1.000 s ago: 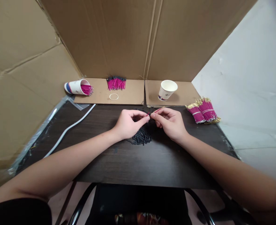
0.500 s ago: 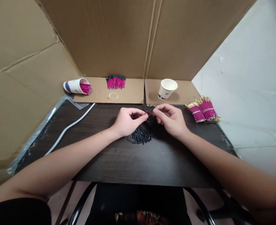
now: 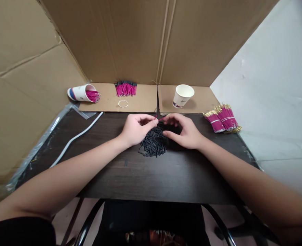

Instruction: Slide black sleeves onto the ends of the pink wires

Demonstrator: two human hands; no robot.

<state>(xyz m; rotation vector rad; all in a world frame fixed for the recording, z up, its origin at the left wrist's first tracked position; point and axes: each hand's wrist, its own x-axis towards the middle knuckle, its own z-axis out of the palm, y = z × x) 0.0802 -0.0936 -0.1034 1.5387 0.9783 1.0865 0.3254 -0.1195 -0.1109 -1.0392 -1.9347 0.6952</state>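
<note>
The dark table [image 3: 145, 181] gives broad room down to its front edge at 6 o'clock. The left hand [image 3: 135, 130] pinches thumb to finger; the right hand [image 3: 186, 132] has thumb and fingers parted. Wire bundles [image 3: 222, 120] lie by the right edge, at 2 o'clock; a black tube pile [image 3: 153, 145] lies between the hands. The left pinch grips pink wire [image 3: 162, 119], pointing to 2 o'clock.

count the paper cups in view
2: the left cup lies on its side with pink wires in its mouth; the right cup stands upright on cardboard. No others show.
</note>
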